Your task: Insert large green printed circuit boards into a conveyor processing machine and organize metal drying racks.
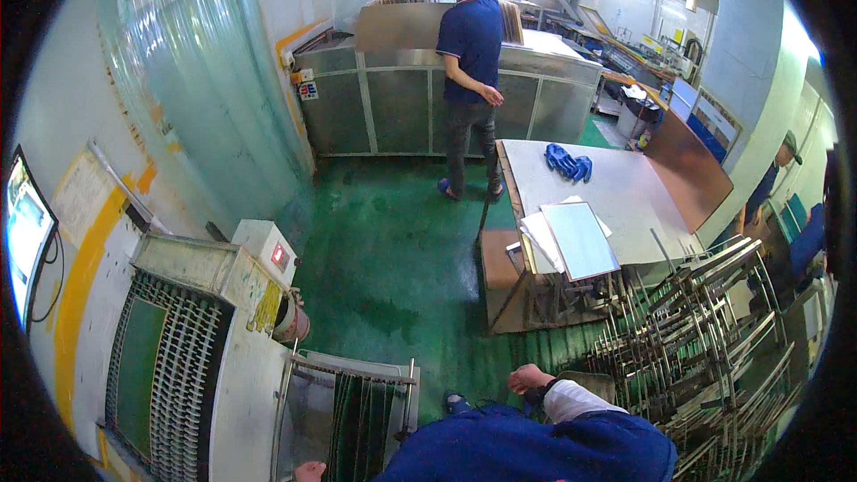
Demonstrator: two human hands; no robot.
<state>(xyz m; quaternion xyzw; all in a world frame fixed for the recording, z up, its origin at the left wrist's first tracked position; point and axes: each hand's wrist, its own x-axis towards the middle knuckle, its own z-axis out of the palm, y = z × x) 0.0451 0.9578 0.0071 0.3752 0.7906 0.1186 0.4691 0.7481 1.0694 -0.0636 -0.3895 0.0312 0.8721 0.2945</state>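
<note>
My right hand [531, 378] is out in front of my body over the green floor, fingers curled in and nothing visible in them. At the bottom edge, only a small part of my left hand [310, 471] shows; its fingers are cut off by the picture. It is nearest to a metal rack [287, 411] in which several thin dark panels [361, 419] stand on edge. Whether the left hand touches the rack, I cannot tell. Left of the rack is a machine with rows of small rollers [183, 393] and a green panel [141, 375] at its opening.
A table [625, 205] at right holds blue gloves [568, 163] and flat sheets [578, 239]. Many metal racks [696, 330] crowd the right side. Ahead, a person [469, 62] stands at a long metal-sided counter [393, 112]. Another person [768, 183] is at far right.
</note>
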